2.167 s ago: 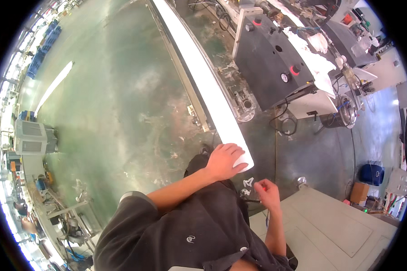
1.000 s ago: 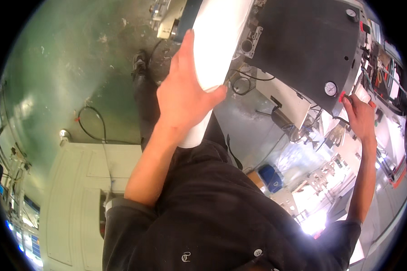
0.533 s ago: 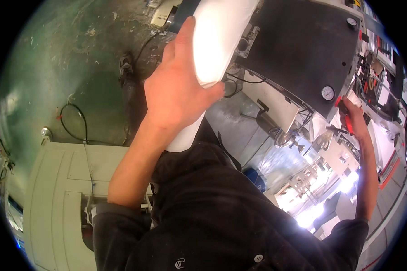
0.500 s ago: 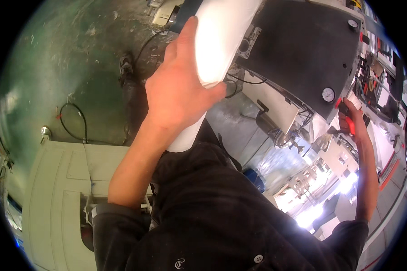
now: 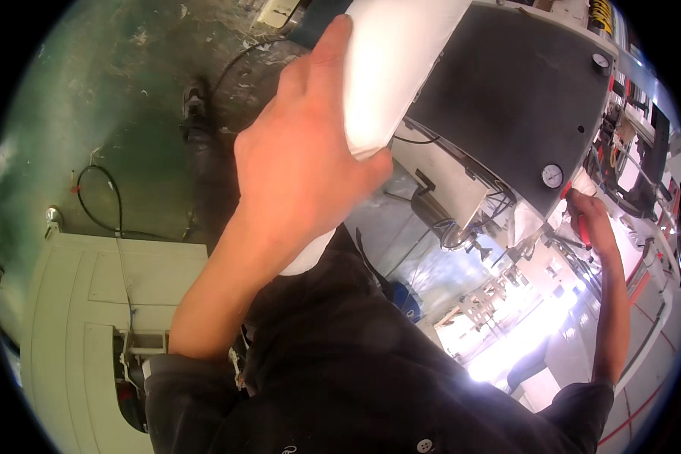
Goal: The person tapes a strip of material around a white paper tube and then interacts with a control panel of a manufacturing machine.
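My left hand (image 5: 299, 151) is closed around a long, smooth white piece with rounded edges (image 5: 393, 76); its kind is unclear. The thumb presses the near side while the fingers reach along its left edge. One end runs out past the top of the view, and the other shows below my wrist, close to my lap. At the far right, my right hand (image 5: 594, 216) is wrapped round a tool with red handles (image 5: 584, 231). That tool's working end is hidden. White cloth-like material (image 5: 583, 184) bunches just beside those fingers, next to the dark machine panel.
A dark machine panel (image 5: 507, 98) with round gauges (image 5: 552, 175) stands ahead on the right. Cables (image 5: 499, 189) hang under it. A pale green cabinet (image 5: 68, 303) is at the lower left. A black hose loop (image 5: 98, 197) lies on the green floor.
My left hand and the white piece have shifted slightly right in view. My right hand has turned, so less of the red-handled tool shows. The whole view has moved a little.
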A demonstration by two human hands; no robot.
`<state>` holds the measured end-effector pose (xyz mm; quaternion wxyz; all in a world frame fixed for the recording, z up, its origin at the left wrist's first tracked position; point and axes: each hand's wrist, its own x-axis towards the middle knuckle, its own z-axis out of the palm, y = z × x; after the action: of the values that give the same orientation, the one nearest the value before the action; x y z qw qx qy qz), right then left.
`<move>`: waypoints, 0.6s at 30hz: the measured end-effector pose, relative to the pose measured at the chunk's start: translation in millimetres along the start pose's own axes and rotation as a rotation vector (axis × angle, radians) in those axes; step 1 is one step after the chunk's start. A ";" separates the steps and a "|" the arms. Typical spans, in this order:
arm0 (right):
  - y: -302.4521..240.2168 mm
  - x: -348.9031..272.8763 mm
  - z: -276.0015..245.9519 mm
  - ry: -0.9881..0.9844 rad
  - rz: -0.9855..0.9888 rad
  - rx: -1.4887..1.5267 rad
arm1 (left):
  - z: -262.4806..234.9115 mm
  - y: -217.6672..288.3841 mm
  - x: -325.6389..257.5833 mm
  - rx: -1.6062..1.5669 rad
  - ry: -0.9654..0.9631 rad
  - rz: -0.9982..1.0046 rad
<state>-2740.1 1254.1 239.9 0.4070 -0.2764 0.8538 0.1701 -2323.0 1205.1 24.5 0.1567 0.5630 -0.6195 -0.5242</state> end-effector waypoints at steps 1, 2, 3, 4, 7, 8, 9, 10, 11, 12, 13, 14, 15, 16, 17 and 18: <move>8.5 2.4 -5.3 -0.161 0.125 0.326 | 0.5 -0.4 -0.9 0.005 0.012 0.012; 14.2 5.5 -7.2 -0.324 0.249 0.656 | -0.8 10.1 -2.5 0.052 0.035 0.013; 16.8 6.7 -8.7 -0.481 0.374 0.982 | -4.6 27.2 -4.8 0.093 0.059 0.014; 18.9 8.5 -4.8 -0.446 0.452 1.128 | -2.9 27.0 -4.0 0.077 0.082 0.034; 11.3 -1.6 3.4 -0.161 0.411 0.732 | 3.4 10.9 -2.0 -0.034 0.123 0.109; -0.6 -4.3 13.4 0.102 0.260 0.366 | 4.8 9.2 -1.9 -0.053 0.123 0.116; -17.5 -10.2 24.3 0.174 0.159 0.064 | 6.3 9.0 -1.4 -0.069 0.122 0.123; -39.0 -14.9 34.4 0.238 0.044 -0.241 | 6.3 8.8 -1.6 -0.057 0.137 0.140; -48.3 -19.2 39.1 0.305 -0.062 -0.549 | 6.5 6.0 -1.5 -0.071 0.129 0.133; -40.1 -19.2 30.9 0.245 -0.128 -0.616 | 6.5 3.7 -0.9 -0.085 0.120 0.128; -40.8 -20.7 30.7 0.252 -0.155 -0.677 | 4.1 1.4 0.0 -0.114 0.092 0.096; -43.7 -22.9 30.5 0.254 -0.184 -0.739 | 3.1 -0.3 0.2 -0.141 0.064 0.060; -44.9 -23.8 29.7 0.257 -0.213 -0.800 | 3.9 -1.6 1.0 -0.143 0.074 0.090; -41.5 -21.2 24.9 0.223 -0.263 -0.854 | 5.0 -2.4 1.8 -0.145 0.084 0.119; -36.1 -17.3 16.2 0.188 -0.312 -0.906 | 6.1 -1.9 1.4 -0.141 0.094 0.139; -29.8 -12.8 7.8 0.152 -0.360 -0.955 | 7.4 -1.2 1.9 -0.136 0.102 0.160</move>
<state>-2710.6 1238.8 243.2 0.1950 -0.5856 0.6469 0.4478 -2328.8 1207.2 19.8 0.2672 0.5257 -0.6166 -0.5216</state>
